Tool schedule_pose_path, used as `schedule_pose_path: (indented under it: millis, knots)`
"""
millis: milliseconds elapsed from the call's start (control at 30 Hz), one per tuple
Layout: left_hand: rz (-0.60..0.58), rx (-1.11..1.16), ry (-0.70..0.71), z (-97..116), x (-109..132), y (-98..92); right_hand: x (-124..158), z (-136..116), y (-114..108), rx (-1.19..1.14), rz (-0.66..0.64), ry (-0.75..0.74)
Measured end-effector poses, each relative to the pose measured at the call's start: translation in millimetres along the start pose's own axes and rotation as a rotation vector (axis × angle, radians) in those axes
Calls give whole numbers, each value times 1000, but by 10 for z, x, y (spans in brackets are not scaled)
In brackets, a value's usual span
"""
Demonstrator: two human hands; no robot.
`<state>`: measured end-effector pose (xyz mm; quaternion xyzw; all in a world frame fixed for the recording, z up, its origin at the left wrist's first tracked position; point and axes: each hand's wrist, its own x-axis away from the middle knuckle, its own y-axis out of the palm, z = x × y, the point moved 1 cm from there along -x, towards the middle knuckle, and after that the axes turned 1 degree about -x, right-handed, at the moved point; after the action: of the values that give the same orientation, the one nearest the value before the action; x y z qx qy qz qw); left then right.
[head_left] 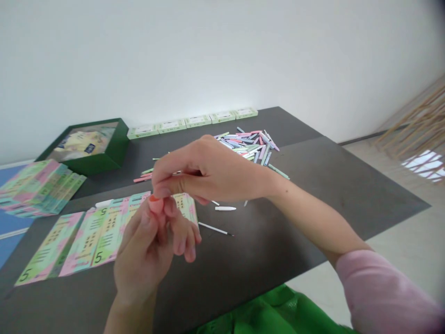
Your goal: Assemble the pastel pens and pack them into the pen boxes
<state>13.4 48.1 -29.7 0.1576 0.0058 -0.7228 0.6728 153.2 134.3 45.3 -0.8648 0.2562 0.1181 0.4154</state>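
Midair, hands [208, 174] together, seemingly pinching

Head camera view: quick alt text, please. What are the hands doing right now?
Two bare hands meet above a dark grey table, the right hand pinching a small orange piece at the left hand's fingers. Green-and-pink cards printed with 5 lie nearby, with a heap of pastel sticks beyond.

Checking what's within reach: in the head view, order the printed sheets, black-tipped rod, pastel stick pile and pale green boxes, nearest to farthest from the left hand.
From the left hand:
1. Pastel printed paper sheets, beneath and left.
2. Thin black-tipped rod, to the right.
3. Pile of pastel sticks, farther back, right.
4. Row of pale green boxes, far table edge.
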Motion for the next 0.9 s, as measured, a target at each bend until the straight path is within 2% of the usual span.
schedule_pose_path:
  millis: [133,267,333,433,533,633,733,800,833,867,900]
  knots:
    - [119,34,-101,63,-72,16,-104,-19,-41,81,5,-30]
    - [265,77,-140,54,-135,26,-135,25,-80,160,116,64]
    - [259,132,-165,45,-169,40,-110,90,-88,120,174,119]
    - [232,263,-164,37,-214,63,-35,221,-86,11,241,115]
    - [226,355,-104,28,-236,83,61,338,-72,-117,282,103]
    - [192,308,-25,-11,-229,86,164,410,-41,-174,309,163]
    - [234,37,205,-85,-222,7,281,482,22,-204,319,235]
    - [291,-424,374,-151,-253,-98,385,567,80,-263,323,308]
    - [298,-712,404,-191,-292,-157,451,623,110,-293,332,360]
    - [196,-1053,336,-243,-350,-210,526,688,140,-313,345,417]
    - [103,-1170,263,-293,-419,-263,612,757,170,-313,363,478]
